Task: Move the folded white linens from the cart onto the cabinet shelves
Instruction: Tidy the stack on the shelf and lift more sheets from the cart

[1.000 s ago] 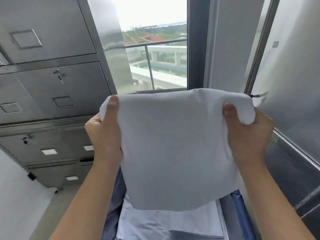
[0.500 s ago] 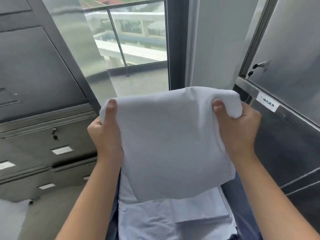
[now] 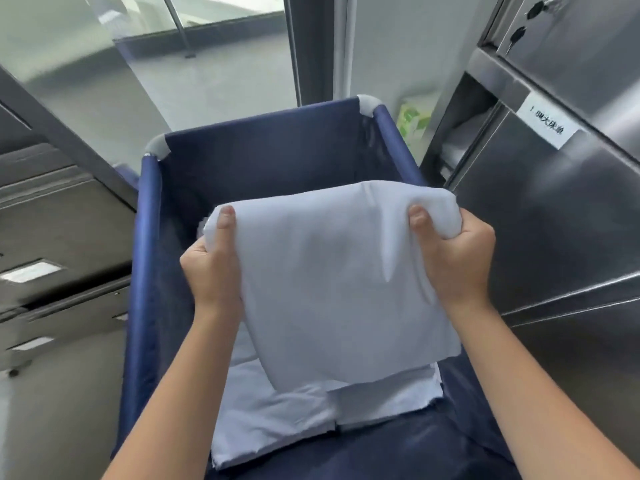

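Folded linen (image 3: 339,282) held in both hands' grip above cart (image 3: 149,271) holding more linens (image 3: 294,417)

Two bare forearms are seen entering from the bottom edge of the head view, each ending in a bare hand: the left hand (image 3: 213,268) and the right hand (image 3: 453,258). No sleeve, cuff, glove, watch, bracelet or ring is worn on either arm as far as the picture reaches; the upper arms are cut off by the frame. The wrists are slim and the forearms are smooth, with no markings shown. One short, unpainted thumbnail is seen on each hand. Most of the fingers (image 3: 483,237) are hidden, so only knuckles are made out at the outer edges
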Motion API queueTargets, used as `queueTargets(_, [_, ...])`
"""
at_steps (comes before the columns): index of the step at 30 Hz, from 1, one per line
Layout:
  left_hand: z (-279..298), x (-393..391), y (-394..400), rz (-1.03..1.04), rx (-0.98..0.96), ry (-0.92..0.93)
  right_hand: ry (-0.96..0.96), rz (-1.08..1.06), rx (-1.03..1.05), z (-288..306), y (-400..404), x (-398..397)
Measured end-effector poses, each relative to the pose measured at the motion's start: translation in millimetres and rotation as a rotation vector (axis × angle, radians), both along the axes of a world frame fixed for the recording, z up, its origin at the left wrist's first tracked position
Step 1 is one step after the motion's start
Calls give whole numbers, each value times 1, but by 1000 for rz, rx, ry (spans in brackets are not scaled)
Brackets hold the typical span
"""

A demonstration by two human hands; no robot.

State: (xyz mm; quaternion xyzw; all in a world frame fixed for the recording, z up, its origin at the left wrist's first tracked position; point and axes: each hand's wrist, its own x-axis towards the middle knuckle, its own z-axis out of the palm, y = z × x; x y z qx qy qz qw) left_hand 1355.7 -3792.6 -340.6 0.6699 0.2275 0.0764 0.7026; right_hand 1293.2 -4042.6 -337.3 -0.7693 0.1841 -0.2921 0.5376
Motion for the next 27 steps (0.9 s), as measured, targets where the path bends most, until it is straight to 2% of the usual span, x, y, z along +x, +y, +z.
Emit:
queueTargets(10, [-153,-9,-23,-35,98,321,316,32,-159,-146,-40,1])
queueTargets(19, [-226,-38,-38,-67,142,419,551,30,-107,-220,-52,-35])
queueTargets(27, [-277,-79,-24,-192,213,613,829,14,-7,-281,-41,-82])
